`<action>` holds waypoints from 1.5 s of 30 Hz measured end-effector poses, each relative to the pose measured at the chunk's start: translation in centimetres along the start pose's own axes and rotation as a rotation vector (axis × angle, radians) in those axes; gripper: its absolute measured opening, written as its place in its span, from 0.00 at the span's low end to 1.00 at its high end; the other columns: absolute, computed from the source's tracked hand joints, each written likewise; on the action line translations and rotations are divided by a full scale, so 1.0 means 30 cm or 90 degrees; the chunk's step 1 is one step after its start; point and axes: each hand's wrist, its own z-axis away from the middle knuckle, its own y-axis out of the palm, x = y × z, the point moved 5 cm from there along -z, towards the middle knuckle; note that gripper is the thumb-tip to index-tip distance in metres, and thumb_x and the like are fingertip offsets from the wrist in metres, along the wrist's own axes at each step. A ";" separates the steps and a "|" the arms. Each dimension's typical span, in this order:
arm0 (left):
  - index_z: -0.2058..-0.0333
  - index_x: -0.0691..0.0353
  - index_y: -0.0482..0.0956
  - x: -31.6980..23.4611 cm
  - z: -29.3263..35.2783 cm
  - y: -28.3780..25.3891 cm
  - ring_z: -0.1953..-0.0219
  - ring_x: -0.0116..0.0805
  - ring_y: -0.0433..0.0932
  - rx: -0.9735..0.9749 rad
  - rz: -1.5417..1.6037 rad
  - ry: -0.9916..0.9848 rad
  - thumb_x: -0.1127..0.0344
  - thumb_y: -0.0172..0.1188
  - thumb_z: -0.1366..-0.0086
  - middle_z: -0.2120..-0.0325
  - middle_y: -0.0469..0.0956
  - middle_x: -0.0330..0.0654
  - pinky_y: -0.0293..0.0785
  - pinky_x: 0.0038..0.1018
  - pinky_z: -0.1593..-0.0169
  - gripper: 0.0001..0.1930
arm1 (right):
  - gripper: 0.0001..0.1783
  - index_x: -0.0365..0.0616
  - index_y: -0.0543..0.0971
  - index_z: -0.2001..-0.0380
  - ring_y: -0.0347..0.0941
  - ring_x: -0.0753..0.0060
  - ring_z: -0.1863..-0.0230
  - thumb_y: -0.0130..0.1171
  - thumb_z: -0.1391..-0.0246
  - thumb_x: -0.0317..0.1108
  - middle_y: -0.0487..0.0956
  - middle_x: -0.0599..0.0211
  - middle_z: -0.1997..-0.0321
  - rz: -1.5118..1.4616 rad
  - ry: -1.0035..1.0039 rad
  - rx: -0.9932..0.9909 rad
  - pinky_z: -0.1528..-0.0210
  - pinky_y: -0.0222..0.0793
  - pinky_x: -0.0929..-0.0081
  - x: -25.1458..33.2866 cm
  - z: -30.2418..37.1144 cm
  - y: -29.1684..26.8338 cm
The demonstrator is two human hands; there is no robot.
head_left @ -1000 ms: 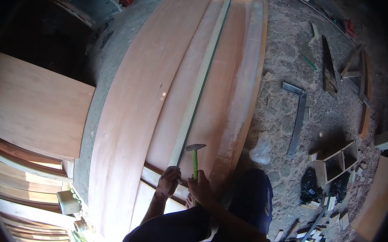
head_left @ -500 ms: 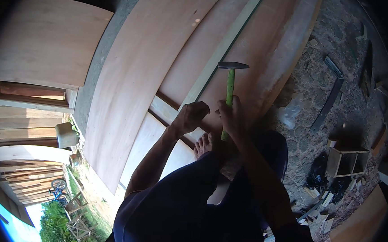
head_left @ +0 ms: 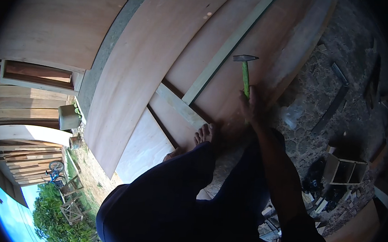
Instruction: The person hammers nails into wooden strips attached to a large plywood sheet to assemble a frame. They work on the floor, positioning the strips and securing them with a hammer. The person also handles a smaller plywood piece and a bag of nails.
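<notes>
My right hand (head_left: 251, 108) is closed round the green handle of a hammer (head_left: 245, 75), whose dark metal head stands up over the plywood. Most of my left hand (head_left: 172, 154) is hidden behind my raised knee; only a small bit shows beside the pale panel's edge, and its fingers cannot be made out. Under the hammer lies a broad reddish plywood sheet (head_left: 271, 50). A long pale wooden batten (head_left: 228, 51) runs across it and meets a shorter crosspiece (head_left: 181, 105). My bare foot (head_left: 205, 133) rests at the crosspiece's near end.
Another long plywood sheet (head_left: 129, 80) lies to the left, beside a pale panel (head_left: 145, 144). On the rough ground at right are a dark metal angle piece (head_left: 332, 101), a clear plastic bag (head_left: 291, 115), a small wooden box frame (head_left: 344, 171) and wood scraps. A bicycle (head_left: 55, 174) stands outside.
My left hand has dropped from beside the hammer to behind my knee. The right hand and hammer have shifted a little to the right, and the view has turned slightly.
</notes>
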 end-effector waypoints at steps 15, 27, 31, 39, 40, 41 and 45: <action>0.45 0.63 0.76 0.416 -0.165 -0.704 0.51 0.42 0.77 -0.045 0.309 0.384 0.64 0.56 0.31 0.50 0.78 0.52 0.73 0.31 0.44 0.18 | 0.14 0.43 0.70 0.64 0.75 0.41 0.65 0.57 0.39 0.42 0.75 0.49 0.68 0.051 -0.035 -0.055 0.64 0.69 0.50 0.057 -0.014 0.017; 0.64 0.65 0.79 -0.373 -0.344 -0.652 0.71 0.35 0.82 0.301 -0.193 0.761 0.66 0.52 0.33 0.70 0.81 0.42 0.78 0.30 0.61 0.10 | 0.13 0.42 0.73 0.64 0.77 0.44 0.67 0.59 0.41 0.40 0.77 0.50 0.69 0.073 -0.011 -0.176 0.65 0.71 0.53 0.078 0.002 0.014; 0.67 0.61 0.80 -0.383 -0.418 -0.531 0.70 0.41 0.81 0.370 -0.347 0.639 0.60 0.53 0.35 0.70 0.80 0.44 0.77 0.38 0.60 0.12 | 0.14 0.41 0.73 0.63 0.78 0.44 0.72 0.60 0.41 0.41 0.78 0.49 0.72 0.036 0.104 -0.230 0.69 0.72 0.53 0.089 0.064 0.040; 0.62 0.58 0.81 -0.366 -0.428 -0.589 0.59 0.46 0.81 0.373 -0.599 0.725 0.58 0.57 0.32 0.67 0.82 0.45 0.75 0.42 0.53 0.11 | 0.15 0.43 0.68 0.51 0.71 0.79 0.84 0.48 0.31 0.42 0.72 0.68 0.75 -0.576 0.534 -0.117 0.87 0.67 0.73 0.390 0.467 0.428; 0.61 0.58 0.81 -0.368 -0.430 -0.581 0.59 0.46 0.81 0.377 -0.589 0.729 0.59 0.57 0.32 0.67 0.82 0.45 0.76 0.41 0.54 0.10 | 0.17 0.44 0.67 0.47 0.71 0.77 0.85 0.47 0.31 0.42 0.73 0.66 0.74 -0.571 0.558 -0.072 0.87 0.67 0.72 0.383 0.486 0.462; 0.60 0.57 0.81 -0.367 -0.432 -0.578 0.59 0.46 0.81 0.380 -0.579 0.730 0.59 0.57 0.31 0.67 0.82 0.44 0.76 0.41 0.54 0.10 | 0.19 0.44 0.63 0.42 0.69 0.79 0.85 0.46 0.30 0.41 0.72 0.68 0.76 -0.564 0.561 -0.073 0.87 0.66 0.75 0.382 0.509 0.489; 0.58 0.56 0.81 -0.369 -0.432 -0.568 0.60 0.45 0.82 0.393 -0.547 0.752 0.60 0.57 0.31 0.66 0.83 0.43 0.76 0.40 0.55 0.09 | 0.31 0.50 0.49 0.28 0.71 0.70 0.84 0.41 0.29 0.41 0.73 0.61 0.79 -0.449 0.491 -0.068 0.86 0.67 0.69 0.469 0.520 0.475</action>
